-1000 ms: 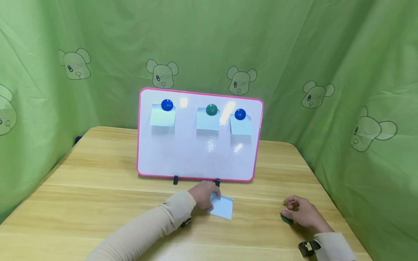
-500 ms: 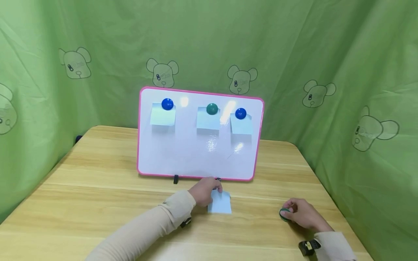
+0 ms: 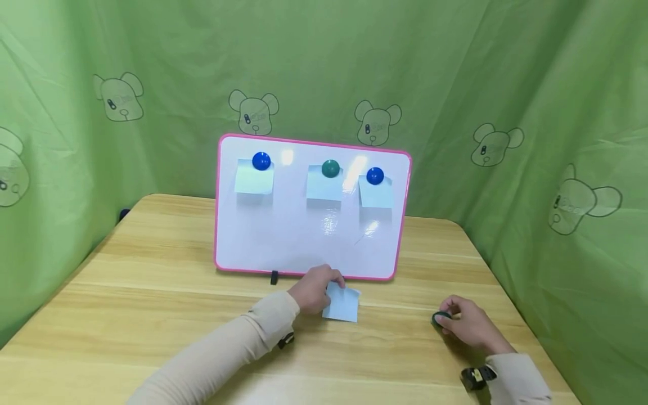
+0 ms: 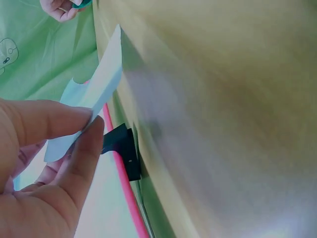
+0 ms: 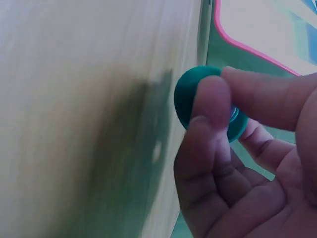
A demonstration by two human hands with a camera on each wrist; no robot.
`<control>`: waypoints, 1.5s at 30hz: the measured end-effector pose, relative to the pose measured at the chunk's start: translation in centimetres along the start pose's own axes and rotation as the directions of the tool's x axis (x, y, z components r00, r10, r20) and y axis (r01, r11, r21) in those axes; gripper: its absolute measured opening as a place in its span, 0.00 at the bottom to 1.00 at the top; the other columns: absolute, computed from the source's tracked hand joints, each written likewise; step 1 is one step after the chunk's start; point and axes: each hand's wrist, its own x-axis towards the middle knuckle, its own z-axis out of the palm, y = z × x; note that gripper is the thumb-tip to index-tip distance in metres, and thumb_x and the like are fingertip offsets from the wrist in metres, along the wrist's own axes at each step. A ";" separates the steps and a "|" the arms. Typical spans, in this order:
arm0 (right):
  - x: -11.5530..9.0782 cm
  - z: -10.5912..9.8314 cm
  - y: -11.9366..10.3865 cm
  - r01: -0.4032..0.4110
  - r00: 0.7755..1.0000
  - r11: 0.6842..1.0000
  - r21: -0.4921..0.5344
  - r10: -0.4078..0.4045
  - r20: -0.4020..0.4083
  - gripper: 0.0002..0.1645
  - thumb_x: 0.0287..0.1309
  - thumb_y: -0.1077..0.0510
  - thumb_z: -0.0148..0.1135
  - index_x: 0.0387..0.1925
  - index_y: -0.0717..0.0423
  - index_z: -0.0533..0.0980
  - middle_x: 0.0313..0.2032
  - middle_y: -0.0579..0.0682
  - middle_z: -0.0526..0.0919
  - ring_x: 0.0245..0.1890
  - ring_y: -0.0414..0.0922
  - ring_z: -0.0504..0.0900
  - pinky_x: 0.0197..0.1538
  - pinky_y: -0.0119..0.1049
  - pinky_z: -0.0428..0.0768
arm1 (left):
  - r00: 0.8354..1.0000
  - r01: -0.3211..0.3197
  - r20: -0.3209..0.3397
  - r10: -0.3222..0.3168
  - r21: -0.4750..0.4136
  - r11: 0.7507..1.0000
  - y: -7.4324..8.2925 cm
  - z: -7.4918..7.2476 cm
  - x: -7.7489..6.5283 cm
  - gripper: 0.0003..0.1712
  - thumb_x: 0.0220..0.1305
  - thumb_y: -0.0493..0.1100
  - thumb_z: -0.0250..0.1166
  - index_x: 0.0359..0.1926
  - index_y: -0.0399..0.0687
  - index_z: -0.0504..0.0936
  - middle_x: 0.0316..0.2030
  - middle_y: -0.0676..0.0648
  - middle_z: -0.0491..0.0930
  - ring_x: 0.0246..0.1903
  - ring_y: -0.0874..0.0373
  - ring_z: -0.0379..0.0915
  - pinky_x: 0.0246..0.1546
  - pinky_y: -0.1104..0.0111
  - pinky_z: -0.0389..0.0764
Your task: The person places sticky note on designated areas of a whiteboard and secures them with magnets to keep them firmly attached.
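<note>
Between thumb and fingertips, my left hand point(image 3: 313, 289) pinches a light blue sticky note point(image 3: 342, 304) by its upper left part, just in front of the whiteboard's lower edge. The left wrist view shows that note point(image 4: 106, 72) lifted off the wooden surface and slightly bent. Over the table's right side, my right hand point(image 3: 472, 323) pinches a round green magnet point(image 3: 439, 319). In the right wrist view the green magnet point(image 5: 185, 96) sits between thumb and fingers, clear of the wood. A pink-framed whiteboard point(image 3: 283, 236) stands tilted behind the left hand.
On the whiteboard, a blue magnet point(image 3: 261, 161), a green magnet point(image 3: 331, 168) and another blue magnet point(image 3: 375, 175) each hold a light blue note. A black stand foot point(image 3: 274, 277) juts out below. Green curtains point(image 3: 430, 67) surround the wooden table point(image 3: 126, 292).
My left hand has raised the sticky note and moved it toward the whiteboard. My right hand has picked the green magnet up off the table and shifted slightly forward.
</note>
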 end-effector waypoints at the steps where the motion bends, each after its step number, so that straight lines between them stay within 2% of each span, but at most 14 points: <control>1: 0.1 0.0 -0.1 0.003 1.000 1.000 -0.003 -0.003 -0.005 0.11 0.60 0.60 0.64 0.38 0.63 0.72 0.35 0.55 0.78 0.28 0.45 0.79 0.29 0.35 0.79 | 1.000 -0.003 -0.005 0.003 -0.007 1.000 0.0 -0.1 0.0 0.26 0.47 0.21 0.61 0.45 0.48 0.81 0.45 0.50 0.76 0.46 0.57 0.71 0.50 0.71 0.76; 6: 0.4 0.1 -0.6 0.038 0.999 0.999 -0.022 -0.038 -0.035 0.13 0.63 0.54 0.62 0.36 0.61 0.74 0.35 0.54 0.79 0.30 0.46 0.79 0.31 0.37 0.80 | 0.998 -0.048 -0.052 0.047 -0.009 0.999 -0.2 -0.9 -0.2 0.22 0.49 0.23 0.63 0.45 0.46 0.81 0.44 0.47 0.76 0.43 0.56 0.72 0.42 0.73 0.78; 11: 0.9 0.1 -1.4 0.119 0.989 0.991 -0.067 -0.124 -0.078 0.09 0.61 0.60 0.62 0.39 0.62 0.74 0.38 0.54 0.80 0.40 0.51 0.79 0.42 0.44 0.80 | 0.995 -0.047 -0.085 0.044 -0.031 0.998 -0.4 -1.9 -0.4 0.21 0.50 0.23 0.63 0.44 0.46 0.81 0.42 0.47 0.76 0.37 0.57 0.70 0.38 0.73 0.76; 14: 1.2 0.1 -2.1 0.139 0.986 0.989 -0.046 -0.142 -0.090 0.13 0.60 0.62 0.62 0.44 0.65 0.73 0.43 0.59 0.79 0.44 0.56 0.79 0.46 0.50 0.80 | 0.995 -0.029 -0.097 0.026 -0.036 0.999 -0.5 -2.6 -0.5 0.21 0.51 0.24 0.63 0.45 0.47 0.81 0.39 0.49 0.74 0.34 0.57 0.68 0.36 0.71 0.75; 17: 1.6 0.1 -2.9 0.134 0.985 0.991 -0.015 -0.135 -0.106 0.18 0.60 0.64 0.61 0.51 0.68 0.72 0.49 0.65 0.77 0.46 0.60 0.79 0.46 0.50 0.81 | 0.994 -0.010 -0.110 0.004 -0.058 0.998 -0.4 -3.3 -0.6 0.20 0.52 0.25 0.64 0.45 0.47 0.81 0.40 0.48 0.75 0.37 0.56 0.71 0.38 0.69 0.78; 20: 2.2 0.0 -3.9 0.136 0.983 0.991 0.006 -0.134 -0.128 0.23 0.61 0.64 0.60 0.56 0.70 0.70 0.52 0.68 0.75 0.48 0.62 0.78 0.46 0.48 0.82 | 0.993 0.007 -0.118 -0.017 -0.078 0.997 -0.5 -3.9 -0.8 0.20 0.54 0.26 0.64 0.47 0.47 0.81 0.45 0.46 0.76 0.42 0.54 0.74 0.42 0.68 0.80; 26: 3.7 0.0 -6.3 0.170 0.967 0.985 0.029 -0.161 -0.197 0.25 0.63 0.61 0.61 0.59 0.68 0.70 0.53 0.68 0.75 0.50 0.64 0.78 0.48 0.49 0.81 | 0.988 0.058 -0.134 -0.074 -0.118 0.991 -0.8 -4.9 -1.0 0.19 0.57 0.27 0.64 0.49 0.47 0.80 0.51 0.44 0.75 0.46 0.50 0.75 0.44 0.65 0.81; 30: 4.6 0.2 -7.6 0.190 0.956 0.981 0.032 -0.178 -0.234 0.24 0.62 0.59 0.63 0.57 0.66 0.72 0.52 0.67 0.76 0.48 0.61 0.80 0.44 0.45 0.83 | 0.984 0.081 -0.147 -0.100 -0.132 0.988 -1.0 -5.4 -1.2 0.20 0.58 0.28 0.64 0.50 0.48 0.80 0.52 0.45 0.74 0.47 0.51 0.74 0.46 0.63 0.81; 36: 6.0 0.9 -9.3 0.214 0.940 0.975 0.059 -0.189 -0.284 0.23 0.60 0.60 0.66 0.55 0.65 0.75 0.48 0.64 0.79 0.38 0.51 0.81 0.34 0.33 0.81 | 0.979 0.064 -0.184 -0.091 -0.147 0.987 -1.2 -6.4 -1.8 0.21 0.57 0.27 0.64 0.50 0.47 0.80 0.52 0.45 0.74 0.47 0.50 0.74 0.45 0.64 0.81; 41: 7.0 1.7 -11.0 0.227 0.937 0.968 0.110 -0.186 -0.297 0.24 0.58 0.61 0.67 0.56 0.63 0.74 0.48 0.61 0.79 0.36 0.48 0.78 0.32 0.29 0.80 | 0.971 0.075 -0.212 -0.108 -0.158 0.985 -1.5 -7.2 -2.2 0.21 0.57 0.27 0.64 0.50 0.48 0.80 0.53 0.45 0.74 0.46 0.51 0.75 0.44 0.64 0.82; 45: 7.9 2.3 -12.4 0.244 0.933 0.961 0.131 -0.196 -0.300 0.25 0.58 0.62 0.67 0.57 0.62 0.75 0.47 0.60 0.79 0.36 0.48 0.76 0.33 0.30 0.79 | 0.964 0.109 -0.222 -0.148 -0.177 0.978 -1.8 -7.6 -2.4 0.21 0.57 0.27 0.64 0.50 0.51 0.80 0.53 0.47 0.74 0.46 0.51 0.74 0.45 0.63 0.82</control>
